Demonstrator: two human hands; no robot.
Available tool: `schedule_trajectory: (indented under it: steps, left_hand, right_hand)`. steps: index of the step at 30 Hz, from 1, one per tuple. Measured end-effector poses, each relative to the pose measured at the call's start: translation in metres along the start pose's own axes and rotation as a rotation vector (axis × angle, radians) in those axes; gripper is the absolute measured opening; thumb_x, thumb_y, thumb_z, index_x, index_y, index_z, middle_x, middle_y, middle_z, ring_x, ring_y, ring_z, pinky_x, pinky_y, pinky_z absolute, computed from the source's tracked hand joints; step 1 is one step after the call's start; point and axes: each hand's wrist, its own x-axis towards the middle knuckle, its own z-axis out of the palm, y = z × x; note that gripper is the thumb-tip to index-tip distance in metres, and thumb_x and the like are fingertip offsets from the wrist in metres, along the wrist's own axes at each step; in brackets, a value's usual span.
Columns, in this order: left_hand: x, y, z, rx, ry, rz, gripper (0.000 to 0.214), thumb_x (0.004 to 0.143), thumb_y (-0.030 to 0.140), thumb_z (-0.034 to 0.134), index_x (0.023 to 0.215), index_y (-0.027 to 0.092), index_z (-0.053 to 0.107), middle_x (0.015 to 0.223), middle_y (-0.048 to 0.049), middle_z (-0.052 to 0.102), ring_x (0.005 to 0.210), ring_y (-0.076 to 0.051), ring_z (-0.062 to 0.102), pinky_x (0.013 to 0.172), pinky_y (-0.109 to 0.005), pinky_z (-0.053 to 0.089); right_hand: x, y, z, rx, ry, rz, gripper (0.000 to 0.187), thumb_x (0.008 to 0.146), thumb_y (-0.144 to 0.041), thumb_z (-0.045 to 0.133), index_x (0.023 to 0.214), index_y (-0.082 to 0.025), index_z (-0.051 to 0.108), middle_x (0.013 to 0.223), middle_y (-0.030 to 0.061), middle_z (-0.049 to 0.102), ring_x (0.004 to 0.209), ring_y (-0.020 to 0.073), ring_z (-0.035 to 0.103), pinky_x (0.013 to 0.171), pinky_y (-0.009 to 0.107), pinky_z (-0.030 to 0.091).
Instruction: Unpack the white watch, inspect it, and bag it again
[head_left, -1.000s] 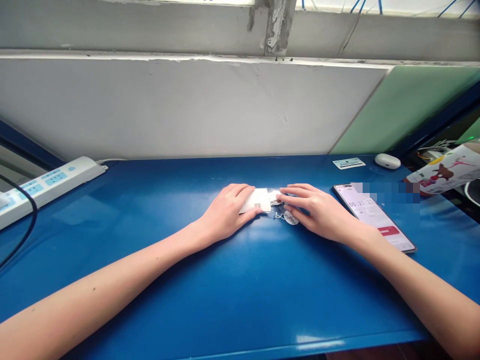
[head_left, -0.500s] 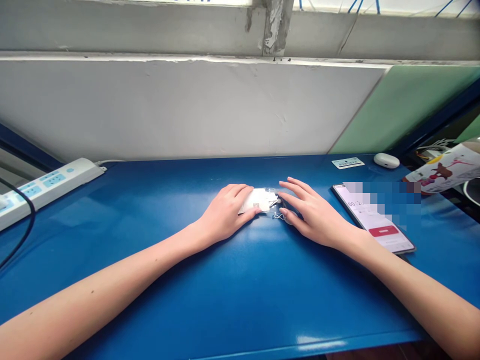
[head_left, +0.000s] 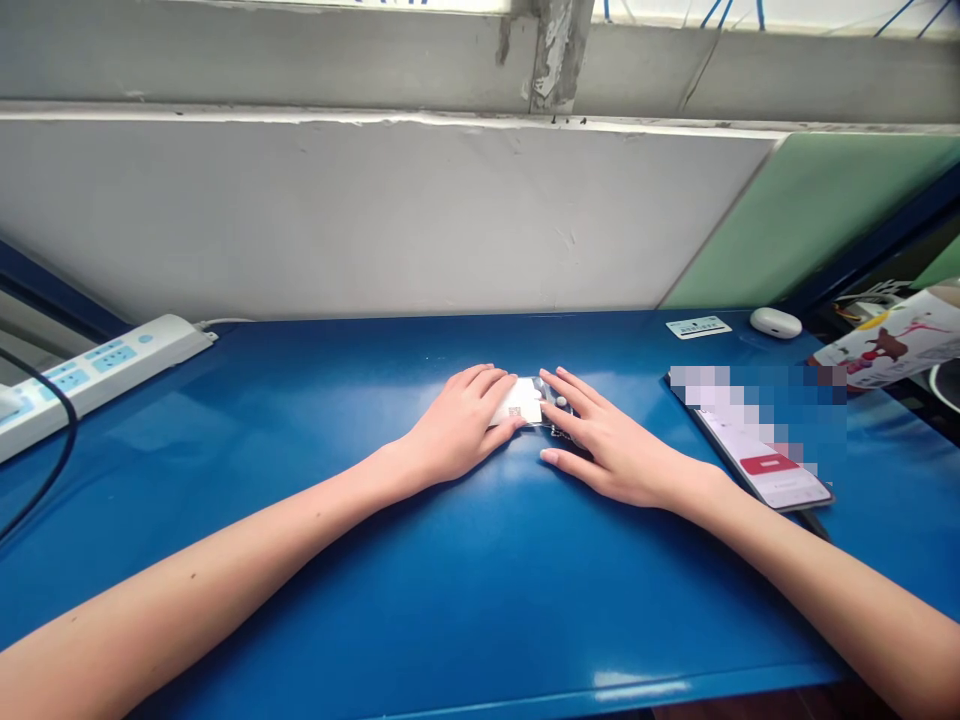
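one blue table (head_left: 480,600), with one white power strip (head_left: 120,372) at its left. two hands near the middle: the left hand (head_left: 459,425) curled, the right hand (head_left: 619,450) spread loosely. one phone (head_left: 791,487) beside the right wrist. one white packet (head_left: 526,395) between the hands — grasped by the left, right fingers over its other end. one printed card (head_left: 699,327), one white case (head_left: 775,322), one bead chain (head_left: 562,433).
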Motion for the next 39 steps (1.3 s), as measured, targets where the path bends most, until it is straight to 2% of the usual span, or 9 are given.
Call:
schedule_trajectory:
  steps: [4,8,11,14,17,20,23,30,39]
  left_hand:
    - [0.0,0.0,-0.003,0.047,-0.154,-0.006,0.062,0.103,0.048,0.042,0.148,0.007,0.041,0.154,-0.0215,0.042,0.147,-0.038,0.031,0.117,-0.054,0.03]
    - [0.001,0.003,-0.01,0.065,-0.304,-0.028,0.079,0.099,0.06,0.04,0.155,0.006,0.027,0.163,-0.0219,0.024,0.153,-0.039,0.015,0.121,-0.054,0.021]
    - [0.002,0.005,-0.012,0.079,-0.354,-0.047,0.082,0.1,0.062,0.035,0.157,0.005,0.022,0.165,-0.0201,0.019,0.154,-0.037,0.01,0.123,-0.051,0.017]
    - [0.002,0.006,-0.012,0.09,-0.35,-0.057,0.08,0.101,0.061,0.034,0.158,0.007,0.021,0.166,-0.0187,0.017,0.154,-0.037,0.008,0.123,-0.05,0.015]
    - [0.001,0.006,-0.01,0.09,-0.333,-0.058,0.078,0.101,0.06,0.035,0.158,0.008,0.021,0.165,-0.0186,0.018,0.154,-0.037,0.01,0.123,-0.05,0.015]
    - [0.001,0.005,-0.008,0.092,-0.315,-0.058,0.076,0.101,0.058,0.034,0.157,0.008,0.023,0.165,-0.0183,0.02,0.154,-0.037,0.011,0.123,-0.05,0.016]
    - [0.0,0.005,-0.006,0.099,-0.305,-0.057,0.076,0.102,0.057,0.033,0.157,0.006,0.024,0.165,-0.0183,0.022,0.153,-0.038,0.014,0.123,-0.051,0.017]
    - [0.001,0.007,-0.007,0.111,-0.307,-0.059,0.075,0.102,0.055,0.034,0.157,0.005,0.025,0.164,-0.0189,0.023,0.152,-0.038,0.017,0.122,-0.051,0.019]
    - [0.001,0.007,-0.006,0.108,-0.287,-0.058,0.074,0.101,0.054,0.036,0.155,0.005,0.027,0.163,-0.0201,0.027,0.151,-0.039,0.021,0.121,-0.053,0.022]
  right_hand:
    - [-0.002,0.006,-0.006,0.015,0.056,0.027,0.05,0.099,-0.045,0.05,0.139,-0.016,0.056,0.162,0.0202,0.033,0.152,0.0378,0.02,0.117,0.058,0.034]
    - [-0.001,0.013,-0.006,-0.008,0.202,0.116,0.049,0.099,-0.039,0.05,0.138,-0.009,0.056,0.151,0.0235,0.048,0.147,0.037,0.035,0.115,0.058,0.039]
    - [0.0,0.015,-0.004,-0.029,0.299,0.148,0.038,0.098,-0.035,0.053,0.121,-0.009,0.067,0.14,0.0226,0.059,0.141,0.0381,0.043,0.112,0.058,0.043]
    - [0.001,0.014,-0.002,0.045,0.317,0.12,0.029,0.097,-0.033,0.053,0.111,-0.015,0.072,0.129,0.0169,0.068,0.135,0.0359,0.051,0.108,0.057,0.048]
    - [0.001,0.011,-0.002,0.146,0.259,0.058,0.033,0.098,-0.033,0.054,0.125,-0.018,0.066,0.129,0.0129,0.069,0.133,0.0326,0.053,0.108,0.054,0.049]
    - [0.001,0.008,0.0,0.183,0.209,0.038,0.04,0.099,-0.035,0.053,0.134,-0.018,0.06,0.136,0.0132,0.065,0.136,0.0317,0.051,0.11,0.054,0.047]
    - [0.002,0.007,0.003,0.189,0.226,0.032,0.041,0.098,-0.036,0.056,0.134,-0.017,0.061,0.14,0.0148,0.062,0.136,0.0316,0.051,0.112,0.054,0.045]
    - [0.007,0.012,0.009,0.215,0.302,0.082,0.038,0.092,-0.037,0.065,0.123,-0.015,0.068,0.125,0.0137,0.072,0.127,0.0322,0.059,0.108,0.052,0.05]
    - [0.009,0.01,0.008,0.263,0.261,0.092,0.034,0.096,-0.032,0.059,0.123,-0.016,0.07,0.125,0.012,0.073,0.128,0.0316,0.058,0.109,0.052,0.049]
